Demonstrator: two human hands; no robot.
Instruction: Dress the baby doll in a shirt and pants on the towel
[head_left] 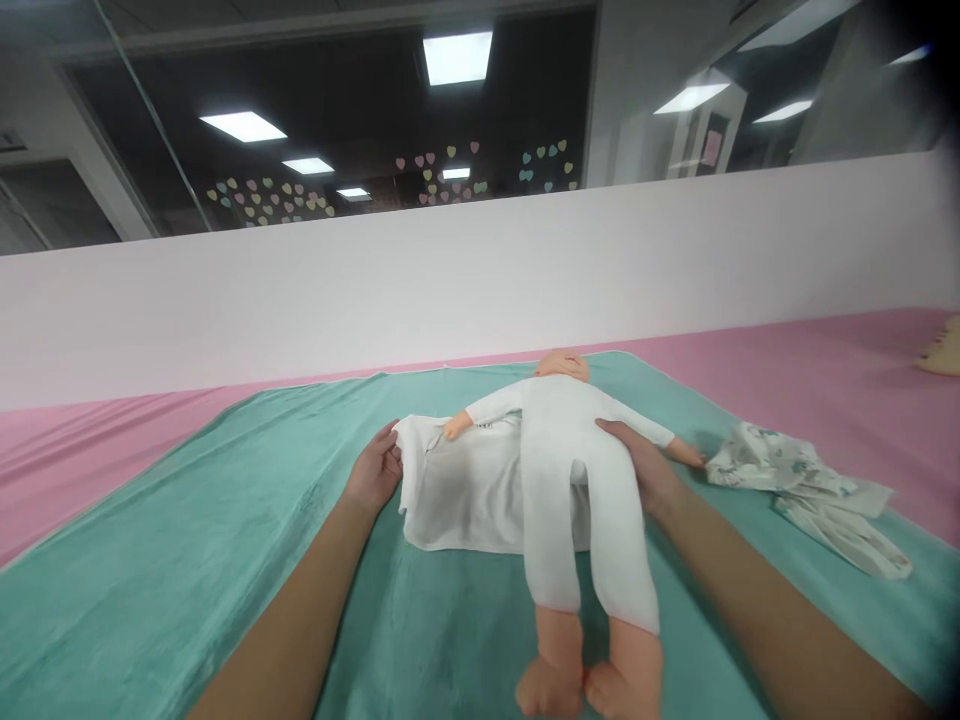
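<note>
A baby doll with a white cloth body lies on its back, head away from me and bare feet towards me. Under its torso and one arm is a white baby shirt, spread out to the left with small print near its top edge. My left hand pinches the shirt's left edge between closed fingers. At the doll's right-side hip is my right hand, thumb on top of the white cloth. The other fingers of that hand are hidden behind the doll's side.
A teal blanket covers the surface, over a pink sheet. To the right lies a crumpled white patterned garment. Behind rises a low white wall with dark windows above. A beige object shows at the far right edge.
</note>
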